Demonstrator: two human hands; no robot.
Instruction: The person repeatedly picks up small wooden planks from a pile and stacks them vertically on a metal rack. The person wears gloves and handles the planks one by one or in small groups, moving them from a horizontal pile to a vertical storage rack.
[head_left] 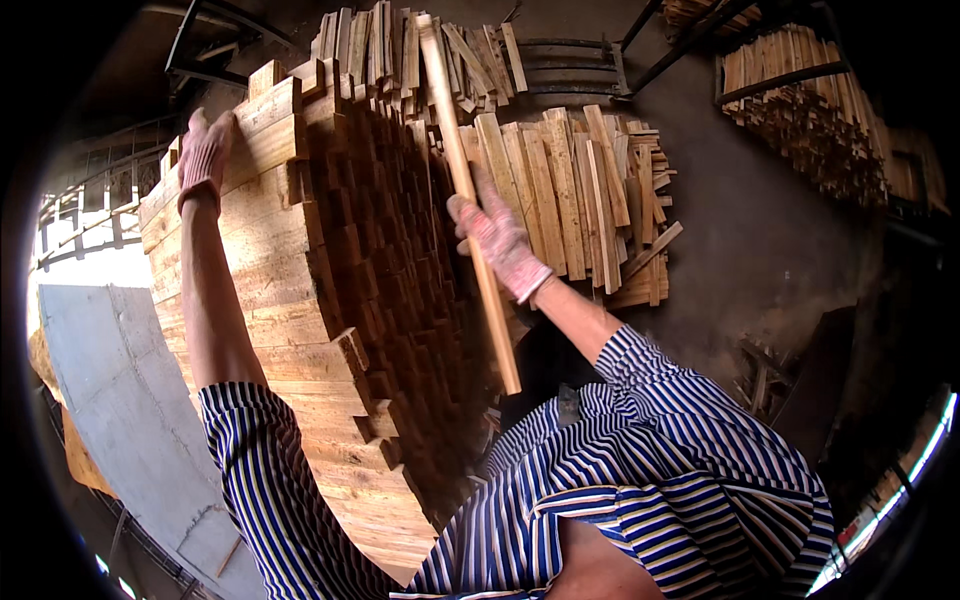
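A tall stack of pale wooden boards (290,300) fills the middle left. My left hand (205,155), in a worn pinkish glove, rests flat against the upper left side of the stack. Beside the stack's right face, my gloved right hand (497,240) is shut on a long narrow wooden slat (470,200). The slat runs steeply from the top of the picture down past my wrist. Both sleeves are striped blue and white.
A loose pile of short wooden slats (580,190) lies on the dark floor behind my right hand. More slats (410,50) sit on top of the stack. A rack of stacked slats (810,100) stands at the upper right. A grey panel (120,400) leans at the lower left.
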